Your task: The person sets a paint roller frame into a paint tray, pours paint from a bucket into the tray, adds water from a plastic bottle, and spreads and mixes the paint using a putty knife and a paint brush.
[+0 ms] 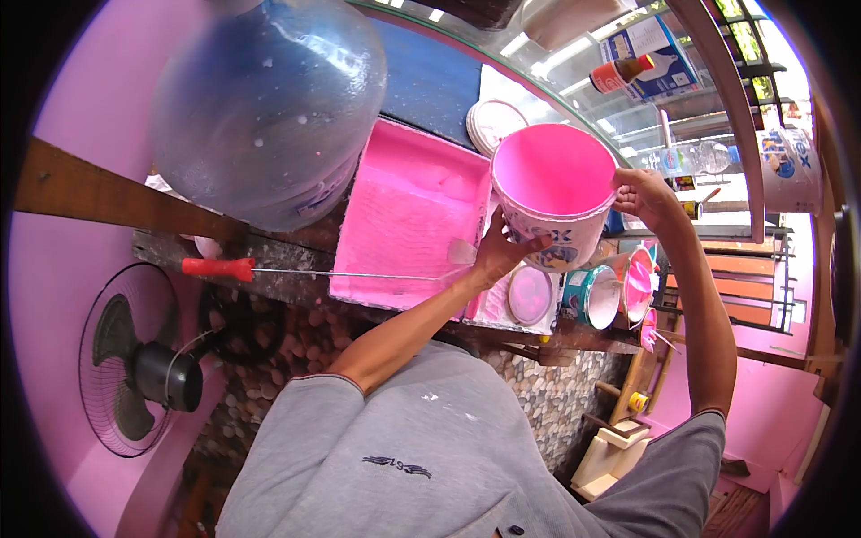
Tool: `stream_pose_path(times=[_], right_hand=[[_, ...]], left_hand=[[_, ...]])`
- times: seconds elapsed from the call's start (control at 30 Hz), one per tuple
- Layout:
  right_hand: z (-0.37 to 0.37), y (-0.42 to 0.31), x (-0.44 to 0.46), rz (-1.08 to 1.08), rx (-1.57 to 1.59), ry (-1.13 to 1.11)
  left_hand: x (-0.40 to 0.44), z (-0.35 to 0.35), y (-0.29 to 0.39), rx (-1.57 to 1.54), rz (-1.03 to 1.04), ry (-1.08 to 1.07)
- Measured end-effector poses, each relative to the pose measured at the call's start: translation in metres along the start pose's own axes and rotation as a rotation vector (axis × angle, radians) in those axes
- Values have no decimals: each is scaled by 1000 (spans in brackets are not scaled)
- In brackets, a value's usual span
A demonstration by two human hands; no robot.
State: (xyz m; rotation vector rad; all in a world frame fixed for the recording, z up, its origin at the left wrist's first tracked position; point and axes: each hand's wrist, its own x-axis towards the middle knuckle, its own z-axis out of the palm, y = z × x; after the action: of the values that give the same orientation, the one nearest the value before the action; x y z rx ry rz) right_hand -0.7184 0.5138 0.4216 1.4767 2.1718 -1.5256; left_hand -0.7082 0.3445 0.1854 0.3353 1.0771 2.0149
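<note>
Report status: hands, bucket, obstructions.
Left hand on side of bucket, right hand at rim. Bucket pink inside, beside pink paint tray. Possible obstruction: roller rod crossing tray's near end.

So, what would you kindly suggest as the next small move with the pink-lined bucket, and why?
Probably tip the bucket gently towards the tray: the left hand supports its side, the right hand is at its rim, and the streaked tray lies alongside, though how much it holds is unclear.
</note>
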Motion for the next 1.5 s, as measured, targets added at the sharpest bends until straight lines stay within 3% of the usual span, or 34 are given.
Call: stream_pose_path(times=[0.07,0.13,0.17,0.23,0.27,0.33,0.5,0.63,0.73,1.0,1.3,1.43,1.47,1.5], right_hand=[[-17,14,0,-3,67,-30],[-21,27,-10,-44,150,-38],[-24,34,-15,-83,220,-52],[-30,49,-19,-132,282,-66],[-33,56,-21,-153,303,-70],[-38,74,-19,-180,338,-97],[-37,117,-22,-150,443,-56],[-44,144,-43,-135,469,-45],[-59,161,-59,-161,582,-16],[-148,205,-109,-232,664,41],[-316,293,-123,-371,691,147],[-393,321,-130,-425,623,224],[-409,327,-132,-453,625,254],[-426,337,-129,-436,612,307]], left_hand=[[-13,10,14,55,22,57],[-32,23,34,380,-133,339],[-35,20,32,391,-132,322],[-39,8,27,-146,-170,243],[-41,8,36,-132,-178,225],[-45,17,67,-336,25,88],[-42,28,78,161,14,83],[-44,45,73,72,-20,112],[-51,80,87,160,-46,169],[-60,181,74,295,29,22],[-39,357,8,356,58,-67],[-9,426,-29,425,14,-243],[-3,448,-33,388,-118,-201],[9,465,-43,397,-118,-209]])
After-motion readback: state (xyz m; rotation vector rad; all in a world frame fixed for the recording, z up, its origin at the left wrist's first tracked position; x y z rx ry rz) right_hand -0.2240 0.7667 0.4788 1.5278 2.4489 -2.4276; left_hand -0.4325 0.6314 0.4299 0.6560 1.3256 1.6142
